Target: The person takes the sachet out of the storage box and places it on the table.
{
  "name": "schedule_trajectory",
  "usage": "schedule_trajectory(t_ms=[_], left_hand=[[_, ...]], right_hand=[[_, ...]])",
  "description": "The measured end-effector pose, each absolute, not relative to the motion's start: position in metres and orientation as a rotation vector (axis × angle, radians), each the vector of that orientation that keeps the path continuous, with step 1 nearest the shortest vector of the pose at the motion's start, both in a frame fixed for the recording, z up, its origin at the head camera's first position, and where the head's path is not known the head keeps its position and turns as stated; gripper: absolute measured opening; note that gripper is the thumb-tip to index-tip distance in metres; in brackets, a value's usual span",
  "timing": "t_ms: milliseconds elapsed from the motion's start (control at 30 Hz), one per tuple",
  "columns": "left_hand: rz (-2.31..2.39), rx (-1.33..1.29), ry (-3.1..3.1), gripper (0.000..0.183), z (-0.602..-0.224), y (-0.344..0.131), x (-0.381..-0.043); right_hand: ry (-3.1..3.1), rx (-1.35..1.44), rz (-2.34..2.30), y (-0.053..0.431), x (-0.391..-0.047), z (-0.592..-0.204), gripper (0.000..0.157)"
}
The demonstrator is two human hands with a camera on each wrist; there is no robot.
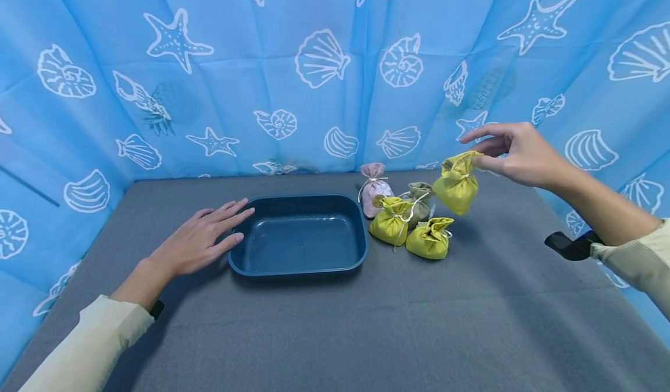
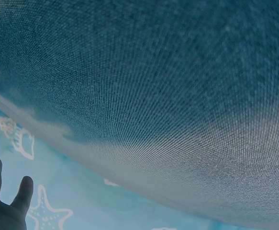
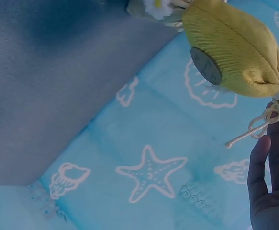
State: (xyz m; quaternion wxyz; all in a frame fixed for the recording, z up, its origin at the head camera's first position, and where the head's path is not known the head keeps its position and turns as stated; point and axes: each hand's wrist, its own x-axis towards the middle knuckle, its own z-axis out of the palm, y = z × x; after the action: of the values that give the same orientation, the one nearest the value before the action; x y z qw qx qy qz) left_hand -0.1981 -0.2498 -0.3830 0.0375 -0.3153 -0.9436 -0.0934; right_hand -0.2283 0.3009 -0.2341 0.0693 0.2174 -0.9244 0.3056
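My right hand point(image 1: 515, 152) pinches the gathered top of a yellow drawstring pouch point(image 1: 458, 189) and holds it above the table. In the right wrist view this pouch point(image 3: 235, 52) shows a round grey patch and a white tied cord. My left hand point(image 1: 201, 238) has its fingers spread, the fingertips at the left rim of a dark blue rectangular basin point(image 1: 298, 274); whether they touch it I cannot tell. Right of the basin stand two more yellow pouches point(image 1: 391, 222) point(image 1: 429, 239), a pink pouch point(image 1: 374, 191) and a grey-green pouch point(image 1: 420, 191), close together.
A grey cloth covers the table point(image 1: 335, 334). Behind and beside it hangs a blue curtain point(image 1: 324, 113) printed with white shells and starfish. The basin's inside shows only its bare bottom. Dark bands sit at both wrists.
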Motion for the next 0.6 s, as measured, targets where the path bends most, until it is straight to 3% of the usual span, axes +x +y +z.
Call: schedule_trajectory(t_ms=[600], left_hand=[[-0.295, -0.97, -2.887, 0.055, -0.384, -0.249, -0.198]], right_hand=[[-2.896, 0.577, 0.911, 0.322, -0.228, -0.271, 0.032]])
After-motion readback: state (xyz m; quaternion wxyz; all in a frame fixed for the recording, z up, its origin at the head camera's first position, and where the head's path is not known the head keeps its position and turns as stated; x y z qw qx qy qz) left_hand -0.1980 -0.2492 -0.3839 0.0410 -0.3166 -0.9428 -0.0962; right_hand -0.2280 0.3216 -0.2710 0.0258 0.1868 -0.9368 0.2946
